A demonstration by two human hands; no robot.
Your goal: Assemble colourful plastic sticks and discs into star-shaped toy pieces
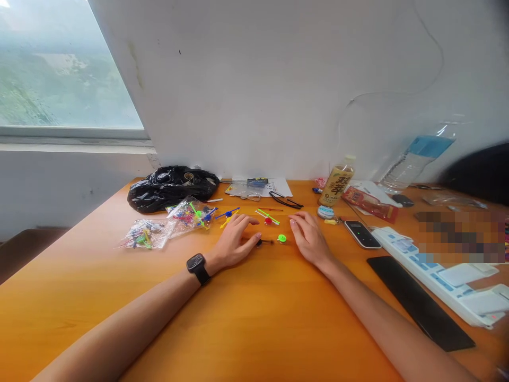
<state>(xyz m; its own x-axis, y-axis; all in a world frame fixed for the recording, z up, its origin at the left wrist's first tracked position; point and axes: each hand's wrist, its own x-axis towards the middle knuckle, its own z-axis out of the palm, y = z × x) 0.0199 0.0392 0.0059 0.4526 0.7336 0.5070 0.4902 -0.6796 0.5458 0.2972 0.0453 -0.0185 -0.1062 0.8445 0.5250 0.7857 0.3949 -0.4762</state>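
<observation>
My left hand (234, 241) lies flat on the orange table (254, 318), fingers stretched out, a black watch (198, 267) on its wrist. Its thumb tip touches a small black piece with a short rod (264, 242). My right hand (308, 237) also rests flat and open, holding nothing. Between the hands sits a green round piece (282, 238). Just beyond my fingers lie a red piece with a green-yellow stick (268, 218) and blue and yellow stick pieces (228, 215).
Two clear bags of coloured parts (147, 233) (191, 213) and a black plastic bag (170, 187) lie at the left. Glasses (285, 200), a tea bottle (336, 183), a phone (361, 234), a power strip (441, 276) and a black pad (419, 302) are on the right.
</observation>
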